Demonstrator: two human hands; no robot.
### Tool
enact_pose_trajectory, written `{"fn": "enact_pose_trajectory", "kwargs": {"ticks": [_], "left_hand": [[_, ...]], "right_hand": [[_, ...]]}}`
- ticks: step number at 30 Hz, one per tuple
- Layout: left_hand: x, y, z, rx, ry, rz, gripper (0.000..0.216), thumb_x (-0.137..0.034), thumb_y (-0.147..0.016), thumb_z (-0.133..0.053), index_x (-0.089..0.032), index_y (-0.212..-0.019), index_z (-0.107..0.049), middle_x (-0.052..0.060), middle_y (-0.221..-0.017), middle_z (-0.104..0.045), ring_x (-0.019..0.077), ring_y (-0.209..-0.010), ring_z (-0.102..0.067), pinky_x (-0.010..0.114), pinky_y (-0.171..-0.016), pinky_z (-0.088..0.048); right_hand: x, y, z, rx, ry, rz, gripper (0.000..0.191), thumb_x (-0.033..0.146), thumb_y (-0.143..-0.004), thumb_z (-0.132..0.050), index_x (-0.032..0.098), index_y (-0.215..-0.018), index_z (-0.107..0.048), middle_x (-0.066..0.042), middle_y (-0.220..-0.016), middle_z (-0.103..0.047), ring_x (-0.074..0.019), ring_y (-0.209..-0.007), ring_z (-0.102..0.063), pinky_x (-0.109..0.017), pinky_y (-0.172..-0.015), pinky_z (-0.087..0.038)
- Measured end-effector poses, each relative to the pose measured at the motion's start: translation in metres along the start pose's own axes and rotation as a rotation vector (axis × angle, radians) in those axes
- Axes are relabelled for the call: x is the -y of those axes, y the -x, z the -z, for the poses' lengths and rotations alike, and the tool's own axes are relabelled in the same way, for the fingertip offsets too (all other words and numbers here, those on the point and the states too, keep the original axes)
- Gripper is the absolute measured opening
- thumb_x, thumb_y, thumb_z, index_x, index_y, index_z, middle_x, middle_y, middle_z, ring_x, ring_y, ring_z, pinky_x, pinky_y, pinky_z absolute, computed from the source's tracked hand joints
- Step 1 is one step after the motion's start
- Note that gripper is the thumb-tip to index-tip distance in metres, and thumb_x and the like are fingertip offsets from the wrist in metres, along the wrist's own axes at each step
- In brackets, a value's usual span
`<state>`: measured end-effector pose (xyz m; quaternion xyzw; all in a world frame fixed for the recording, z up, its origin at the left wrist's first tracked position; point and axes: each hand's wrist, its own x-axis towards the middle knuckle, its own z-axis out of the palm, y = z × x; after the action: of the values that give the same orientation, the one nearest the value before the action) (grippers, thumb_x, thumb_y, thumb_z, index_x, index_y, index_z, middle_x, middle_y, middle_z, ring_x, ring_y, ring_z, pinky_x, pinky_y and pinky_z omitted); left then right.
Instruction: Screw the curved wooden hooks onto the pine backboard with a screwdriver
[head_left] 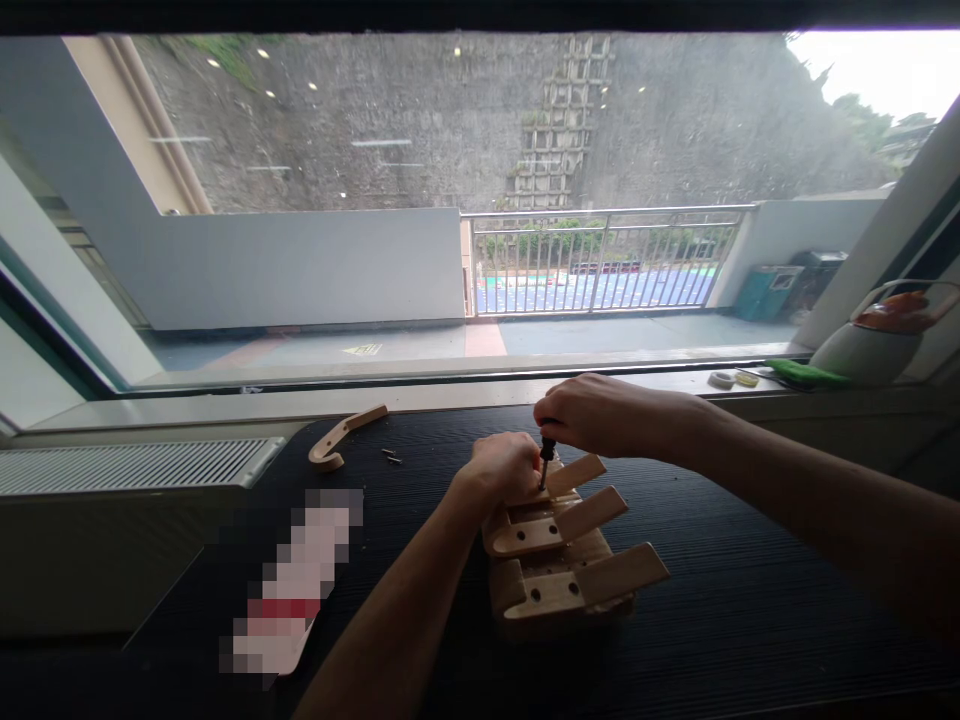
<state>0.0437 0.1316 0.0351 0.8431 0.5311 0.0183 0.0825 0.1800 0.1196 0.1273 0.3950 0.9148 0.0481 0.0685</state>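
My right hand (583, 408) is closed around the black handle of a screwdriver (547, 462), which points down, its tip at the farthest wooden hook (579, 474). Close beside the shaft, my left hand (506, 465) has its fingers curled over the near end of that same hook. Two more pale wooden hooks, the middle one (592, 512) and the nearest one (622, 572), lie across a wooden block (592, 548). Dark screw holes show in both. My fingers hide part of the far hook and whatever the screwdriver tip meets.
On the black table (420, 520), a loose wooden hook (334, 445) lies at the back left, next to a few screws (391, 456). A blurred pink-white flat item (300, 580) is at left. A radiator (142, 465) adjoins the table; a white pot (870, 345) stands on the windowsill (450, 396).
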Motion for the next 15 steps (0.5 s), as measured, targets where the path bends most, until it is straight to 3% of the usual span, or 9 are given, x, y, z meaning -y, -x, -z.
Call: {"fn": "enact_pose_trajectory", "kwargs": {"ticks": [4, 9, 15], "left_hand": [[-0.0009, 0.0001, 0.0022, 0.02, -0.004, 0.0, 0.021, -0.032, -0.072, -0.05, -0.026, -0.081, -0.068, 0.004, -0.087, -0.07, 0.0244, -0.082, -0.065, 0.031, -0.067, -0.05], [-0.0009, -0.0005, 0.0033, 0.049, -0.003, -0.01, 0.021, -0.034, -0.073, -0.05, -0.025, -0.081, -0.067, 0.004, -0.085, -0.07, 0.0248, -0.079, -0.066, 0.032, -0.064, -0.051], [0.0008, -0.0004, 0.001, 0.001, -0.02, 0.004, 0.023, -0.036, -0.073, -0.051, -0.023, -0.084, -0.066, 0.006, -0.088, -0.07, 0.0252, -0.081, -0.066, 0.031, -0.065, -0.051]], "right_hand": [[-0.0008, -0.0002, 0.0006, 0.006, 0.015, -0.031, 0.027, 0.026, -0.088, -0.043, 0.014, -0.08, -0.066, -0.007, -0.073, -0.065, -0.0133, -0.062, -0.052, -0.027, -0.056, -0.03], [-0.0009, 0.0025, 0.006, 0.022, -0.028, -0.058, 0.03, 0.028, -0.078, -0.054, 0.023, -0.107, -0.064, -0.004, -0.078, -0.066, -0.0161, -0.068, -0.054, -0.026, -0.055, -0.029], [0.0015, 0.0035, 0.0046, 0.03, -0.107, 0.026, 0.019, 0.02, -0.083, -0.047, 0.019, -0.085, -0.066, -0.003, -0.077, -0.065, -0.0125, -0.065, -0.051, -0.025, -0.056, -0.032]]}}
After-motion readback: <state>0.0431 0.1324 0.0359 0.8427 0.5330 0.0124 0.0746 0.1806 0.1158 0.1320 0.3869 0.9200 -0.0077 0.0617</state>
